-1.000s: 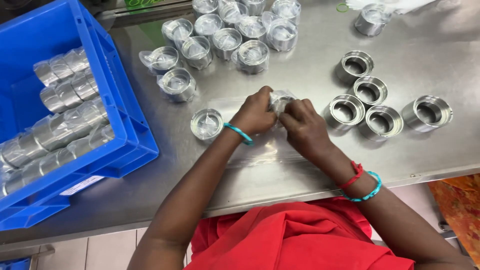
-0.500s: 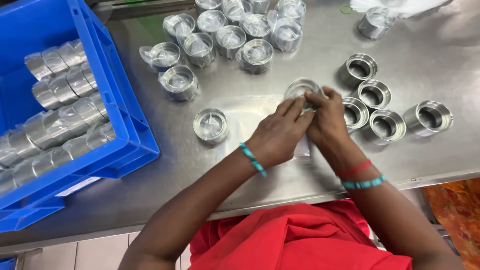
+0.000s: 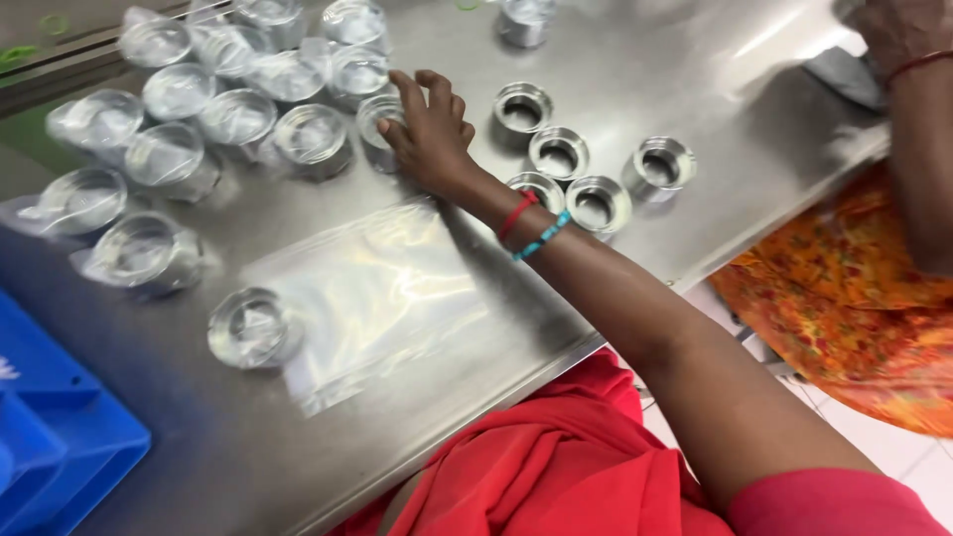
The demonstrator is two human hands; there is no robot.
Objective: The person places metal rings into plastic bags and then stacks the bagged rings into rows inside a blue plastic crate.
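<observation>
Far left, corner of a blue plastic crate (image 3: 55, 447) sits at the steel table's (image 3: 695, 89) edge, off the work surface. Next, a cluster of bagged shiny metal rings (image 3: 169, 159) is grouped apart from the bare ones, seemingly the wrapped lot. An empty clear plastic bag (image 3: 372, 293) lies flat at table centre. Right hand (image 3: 432, 134) reaches over it, fingers spread loose, touching one bagged metal ring (image 3: 380, 124) at the cluster's edge, not gripping. Bare steel rings (image 3: 561, 154) stand right of the wrist. Left hand unseen. Another person's arm (image 3: 918, 129) far right.
</observation>
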